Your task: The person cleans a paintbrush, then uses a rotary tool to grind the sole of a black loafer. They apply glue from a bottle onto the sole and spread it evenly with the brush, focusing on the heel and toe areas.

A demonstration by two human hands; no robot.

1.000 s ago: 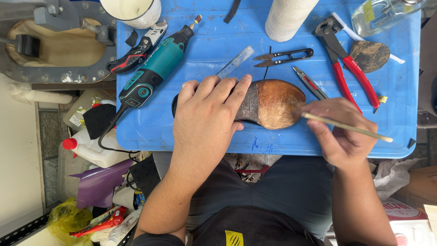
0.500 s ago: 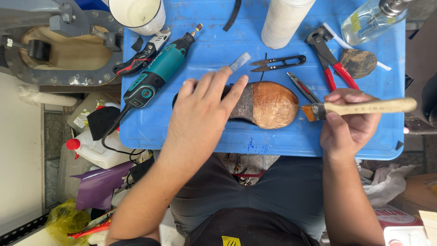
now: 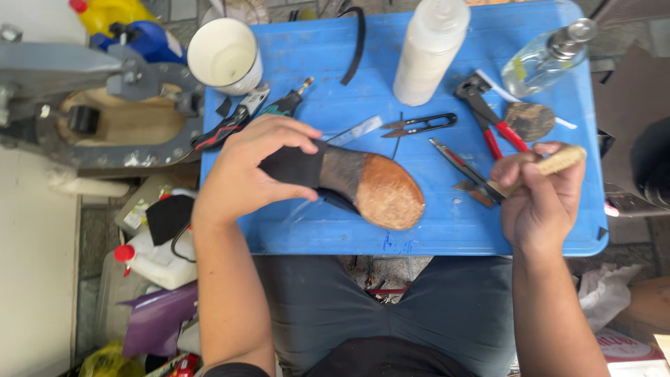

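Since half a second ago, the left hand [image 3: 244, 171] has changed from lying flat over the shoe [image 3: 356, 183] to gripping its dark heel end, fingers curled over the top and thumb beneath. That shoe lies sole up across the middle of the blue counter [image 3: 558, 230], its worn brown forepart pointing right and slightly toward the person. The right hand [image 3: 541, 199] has drawn back to the counter's right side and is closed around a brush [image 3: 551, 166] with a pale handle, which now points up and to the right, well apart from the shoe. Between shoe and brush lies a knife [image 3: 457, 162] with a red stripe. Behind it are red-handled pincers [image 3: 488, 115], small black snips [image 3: 419, 126] and a dark round patch [image 3: 529, 120]. Farther back stand a white bottle [image 3: 429, 49], a clear glass bottle [image 3: 548, 59] and a white cup [image 3: 225, 56].
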